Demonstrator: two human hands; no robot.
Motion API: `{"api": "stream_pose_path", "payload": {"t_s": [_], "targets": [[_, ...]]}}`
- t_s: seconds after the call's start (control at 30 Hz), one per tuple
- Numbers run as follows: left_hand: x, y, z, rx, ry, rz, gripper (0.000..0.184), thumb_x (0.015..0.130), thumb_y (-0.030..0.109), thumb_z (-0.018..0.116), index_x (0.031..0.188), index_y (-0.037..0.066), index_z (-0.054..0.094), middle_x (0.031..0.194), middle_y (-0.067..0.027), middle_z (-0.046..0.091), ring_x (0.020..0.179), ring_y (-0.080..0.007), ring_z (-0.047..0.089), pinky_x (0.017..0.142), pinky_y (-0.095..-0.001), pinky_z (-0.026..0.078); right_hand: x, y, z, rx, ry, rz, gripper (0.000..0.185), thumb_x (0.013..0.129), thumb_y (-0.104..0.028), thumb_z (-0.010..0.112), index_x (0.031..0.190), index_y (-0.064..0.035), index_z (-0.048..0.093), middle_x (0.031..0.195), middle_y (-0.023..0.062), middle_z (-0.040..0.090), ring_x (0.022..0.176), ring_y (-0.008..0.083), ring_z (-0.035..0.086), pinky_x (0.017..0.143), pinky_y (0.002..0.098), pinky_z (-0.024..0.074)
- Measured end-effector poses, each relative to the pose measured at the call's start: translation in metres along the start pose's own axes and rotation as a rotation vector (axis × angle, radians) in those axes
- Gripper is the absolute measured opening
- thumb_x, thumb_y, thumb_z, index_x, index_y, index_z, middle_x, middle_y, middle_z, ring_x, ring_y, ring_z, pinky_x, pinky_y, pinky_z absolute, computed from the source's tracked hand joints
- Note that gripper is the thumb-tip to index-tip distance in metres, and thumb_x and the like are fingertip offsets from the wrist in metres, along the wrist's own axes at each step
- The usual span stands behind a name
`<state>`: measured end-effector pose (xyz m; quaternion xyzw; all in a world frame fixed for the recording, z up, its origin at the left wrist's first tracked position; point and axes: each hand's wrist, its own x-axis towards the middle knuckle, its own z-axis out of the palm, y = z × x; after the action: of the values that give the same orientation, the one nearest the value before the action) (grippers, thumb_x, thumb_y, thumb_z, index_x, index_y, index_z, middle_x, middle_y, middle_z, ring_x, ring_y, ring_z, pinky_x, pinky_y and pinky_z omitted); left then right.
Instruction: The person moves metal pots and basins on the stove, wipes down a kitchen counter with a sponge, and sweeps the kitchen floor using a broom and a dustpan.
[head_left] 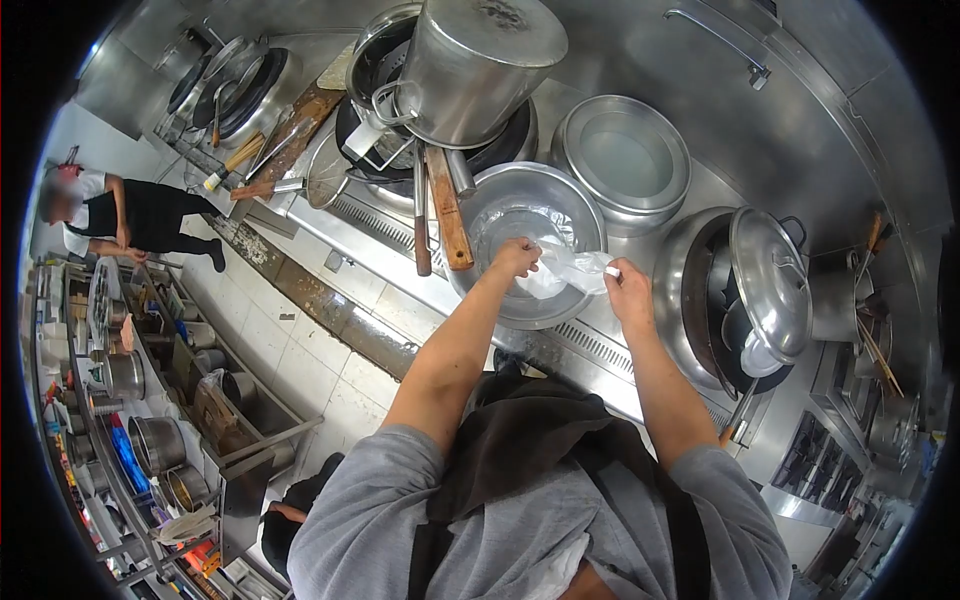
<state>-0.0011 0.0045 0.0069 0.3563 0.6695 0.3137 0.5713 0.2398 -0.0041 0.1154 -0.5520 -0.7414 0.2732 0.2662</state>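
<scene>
One crosswise plastic bag (575, 268), tip rightward, pinched by left hand (517, 257) and right hand (629, 290).

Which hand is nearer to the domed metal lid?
Right. The right hand is beside the metal bowl, on the side toward the domed lid; the left hand is over the bowl, farther away.

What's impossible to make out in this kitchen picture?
All in the head view:
- Anything inside the clear plastic between left hand and right hand: creases and glare hide it.
- The big pot's inside: its base faces us.
- Part of the dark pan: behind the lid.
- The co-worker's face: blurred.
</scene>
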Motion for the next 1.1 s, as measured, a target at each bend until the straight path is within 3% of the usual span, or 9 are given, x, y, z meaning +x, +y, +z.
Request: {"api": "stream_pose_path", "payload": {"t_s": [0.07,0.3,0.37,0.7,0.77,1.0,1.1], "targets": [[-0.002,0.003,-0.001,-0.021,0.016,-0.023,0.019,0.085,0.021,0.061,0.091,0.003,0.060,0.081,-0.0045,0.064,0.069,-0.0137,0.067,0.050,-0.0269,0.050,0.003,-0.007,-0.004,0.009,-0.048,0.071,0.015,0.078,-0.008,0.060,0.091,-0.0006,0.060,0.084,0.0175,0.063,0.076,0.0343,0.060,0.069,0.0412,0.0460],[-0.005,0.006,-0.014,-0.036,0.057,-0.004,0.019,0.085,0.022,0.062,0.091,0.004,0.061,0.080,-0.0044,0.064,0.069,-0.0134,0.067,0.050,-0.0264,0.049,0.023,-0.031,-0.007,0.032,-0.021,0.050,0.014,0.079,-0.009,0.060,0.090,-0.0010,0.060,0.082,0.0171,0.063,0.073,0.0331,0.060,0.068,0.0403,0.0453],[-0.008,0.007,-0.016,-0.043,0.074,0.021,0.020,0.085,0.021,0.062,0.093,0.003,0.062,0.082,-0.0052,0.065,0.070,-0.0136,0.067,0.050,-0.0265,0.050,0.027,-0.033,-0.006,0.074,0.028,-0.009,0.017,0.078,-0.011,0.063,0.092,-0.0026,0.062,0.072,0.0146,0.061,0.065,0.0275,0.058,0.063,0.0364,0.0450],[-0.009,0.022,-0.007,0.012,0.025,0.034,0.020,0.086,0.018,0.061,0.097,0.001,0.062,0.084,-0.0061,0.066,0.070,-0.0139,0.068,0.051,-0.0265,0.051,0.021,-0.041,-0.014,0.102,0.085,0.003,0.018,0.077,-0.012,0.063,0.092,-0.0021,0.063,0.073,0.0146,0.062,0.066,0.0262,0.059,0.064,0.0360,0.0451],[-0.013,0.027,-0.004,0.005,0.019,0.043,0.020,0.086,0.019,0.062,0.096,0.002,0.062,0.085,-0.0059,0.066,0.070,-0.0138,0.067,0.050,-0.0264,0.050,0.018,-0.049,-0.022,0.132,0.077,0.038,0.016,0.077,-0.009,0.060,0.091,-0.0016,0.061,0.083,0.0160,0.064,0.074,0.0321,0.060,0.068,0.0397,0.0454],[-0.020,0.040,0.002,0.002,0.023,0.079,0.020,0.086,0.019,0.061,0.096,0.002,0.063,0.083,-0.0061,0.066,0.070,-0.0135,0.066,0.050,-0.0260,0.049,0.009,-0.029,-0.026,0.131,0.136,0.038,0.016,0.077,-0.010,0.061,0.091,-0.0016,0.061,0.079,0.0165,0.063,0.071,0.0317,0.060,0.066,0.0386,0.0458],[-0.024,0.060,0.002,0.055,0.052,0.146,0.021,0.084,0.021,0.063,0.093,0.002,0.065,0.078,-0.0072,0.067,0.070,-0.0139,0.065,0.055,-0.0276,0.050,-0.002,-0.006,-0.026,0.168,0.154,0.149,0.016,0.076,-0.011,0.062,0.090,-0.0015,0.061,0.075,0.0162,0.063,0.067,0.0298,0.060,0.064,0.0371,0.0457]]}}
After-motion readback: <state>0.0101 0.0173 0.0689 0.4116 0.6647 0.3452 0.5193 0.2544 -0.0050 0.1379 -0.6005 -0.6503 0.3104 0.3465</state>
